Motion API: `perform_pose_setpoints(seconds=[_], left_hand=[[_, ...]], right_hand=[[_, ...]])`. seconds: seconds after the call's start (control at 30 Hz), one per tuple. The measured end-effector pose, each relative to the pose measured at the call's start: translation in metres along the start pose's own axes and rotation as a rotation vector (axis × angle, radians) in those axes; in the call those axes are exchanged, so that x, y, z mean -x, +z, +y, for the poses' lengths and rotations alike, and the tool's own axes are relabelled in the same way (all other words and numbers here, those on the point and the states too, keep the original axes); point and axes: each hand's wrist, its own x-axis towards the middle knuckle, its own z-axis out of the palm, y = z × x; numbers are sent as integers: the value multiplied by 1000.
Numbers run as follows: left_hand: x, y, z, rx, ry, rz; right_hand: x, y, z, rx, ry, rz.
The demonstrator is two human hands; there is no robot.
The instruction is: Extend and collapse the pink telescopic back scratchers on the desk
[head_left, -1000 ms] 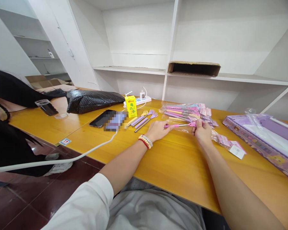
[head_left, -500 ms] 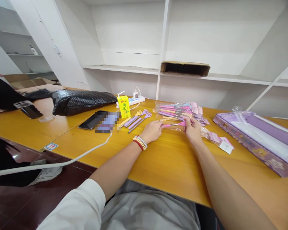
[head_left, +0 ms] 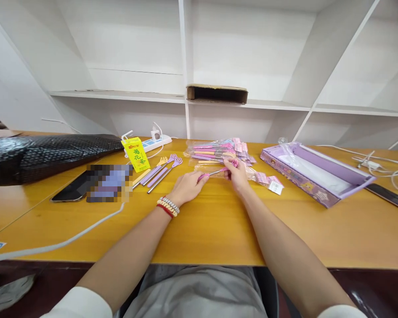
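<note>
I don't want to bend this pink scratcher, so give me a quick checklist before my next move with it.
1. Left hand grips the handle of the pink scratcher: ok.
2. Right hand holds its claw end: ok.
3. Scratcher fully out of its clear wrapper: cannot tell.
4. Packaged pile lies just behind the hands, apart from them: ok.
5. Three loose scratchers lie left, out of the way: ok.
6. Bare table in front: ok.

A blurred patch point(head_left: 109, 182) hides the phone's near end — the black bag point(head_left: 36, 157) runs off the left edge.
</note>
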Motion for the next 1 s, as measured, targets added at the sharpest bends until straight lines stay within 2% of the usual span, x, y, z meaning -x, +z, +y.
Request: perform_pose_setpoints(seconds=[0.1, 0.3, 0.5, 0.57, 0.8, 0.87, 1.0], left_hand=[[-1, 1, 0, 16, 20, -10], [-3, 5, -1, -5, 47, -12], [-3, 8, -3, 26, 57, 6], [-3, 8, -2, 46, 67, 9], [-1, 2, 7, 74, 59, -14], [0, 1, 9, 48, 32, -36], [1, 1, 11, -7, -5, -57]], right_hand=[[0, 1, 2, -57, 14, -42], [-1, 7, 2, -53, 99, 53], [-1, 5, 7, -54, 93, 7], [0, 4, 10, -66, 98, -31], [12, 16, 13, -59, 173, -311], [14, 21, 14, -66, 208, -333], [14, 25, 17, -72, 285, -275]])
